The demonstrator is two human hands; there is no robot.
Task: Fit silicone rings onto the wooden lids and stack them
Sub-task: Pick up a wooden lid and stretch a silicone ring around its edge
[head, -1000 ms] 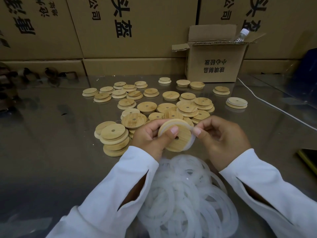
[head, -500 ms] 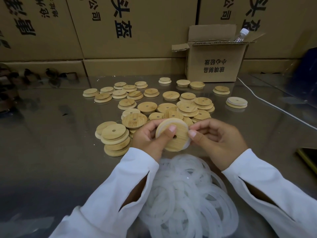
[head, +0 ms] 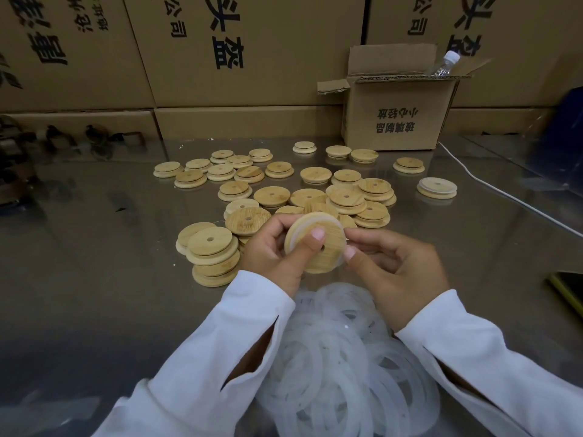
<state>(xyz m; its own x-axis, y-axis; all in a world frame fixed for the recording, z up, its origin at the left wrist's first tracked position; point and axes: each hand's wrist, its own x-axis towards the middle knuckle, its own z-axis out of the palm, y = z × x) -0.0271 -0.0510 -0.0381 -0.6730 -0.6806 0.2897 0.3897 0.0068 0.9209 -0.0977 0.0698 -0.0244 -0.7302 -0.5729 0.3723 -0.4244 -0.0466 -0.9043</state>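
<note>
Wooden lid (head: 318,247) is held tilted above the near-centre of the worktop (head: 94,263), between both hands. A translucent silicone ring (head: 298,235) shows along its upper-left rim, seated on the lid's step. Left hand (head: 274,257): thumb pressed on the lid's face just beside the centre hole, remaining fingers curled behind the lid, pinching it. Right hand (head: 394,266): thumb and forefinger tips pinch the lid's right rim; the other fingers are curled toward the palm.

A pile of loose silicone rings (head: 340,357) lies at the near edge of the worktop, between the white sleeves (head: 202,367). A stack of lids (head: 211,257) stands just left of the left hand. Unstacked lids (head: 271,197) are spread over the centre toward the far edge. An open carton (head: 397,121) stands at the far edge, right of centre, with a bottle (head: 443,66) projecting from it. A white cable (head: 492,190) runs along the right side.
</note>
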